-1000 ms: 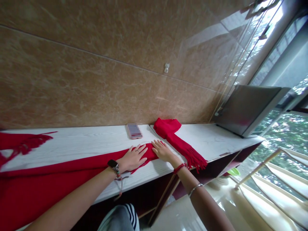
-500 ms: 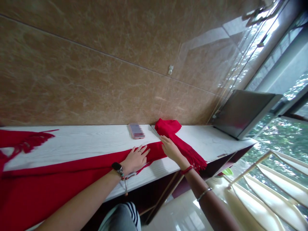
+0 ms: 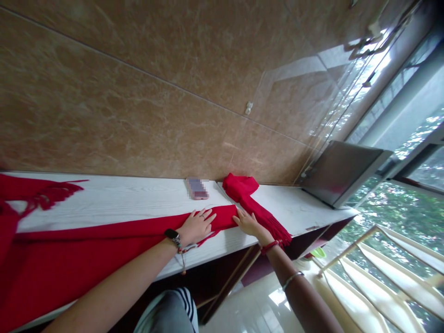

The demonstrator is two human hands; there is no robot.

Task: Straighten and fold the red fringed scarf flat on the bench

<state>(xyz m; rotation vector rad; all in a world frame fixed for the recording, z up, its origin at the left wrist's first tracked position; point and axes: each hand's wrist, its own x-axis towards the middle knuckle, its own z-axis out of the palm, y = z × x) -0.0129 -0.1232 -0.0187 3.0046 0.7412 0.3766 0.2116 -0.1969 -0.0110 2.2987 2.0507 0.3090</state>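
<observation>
A long red cloth [image 3: 104, 259] lies along the white counter [image 3: 132, 199], its narrow folded end near the middle. My left hand [image 3: 196, 227] rests flat on that end with its fingers spread. At the right tip of the fold, my right hand [image 3: 248, 223] touches the cloth's edge, fingers stretched out and thumb apart. Just beyond the right hand, a second red piece with a fringe [image 3: 251, 201] lies bunched near the wall, its fringe toward the counter's front edge. More red fringe [image 3: 52, 194] shows at the far left.
A phone [image 3: 198, 188] lies on the counter near the tiled wall [image 3: 138, 115]. A grey panel-like object [image 3: 342, 173] leans at the right end by the window. Below right are a cream rack [image 3: 381, 273], a green item [image 3: 318, 252] and open shelving under the counter.
My right hand has moved slightly down and now lies at the fold's tip, whose straight edge shows more. My left hand stays on the cloth. The view has shifted a little.
</observation>
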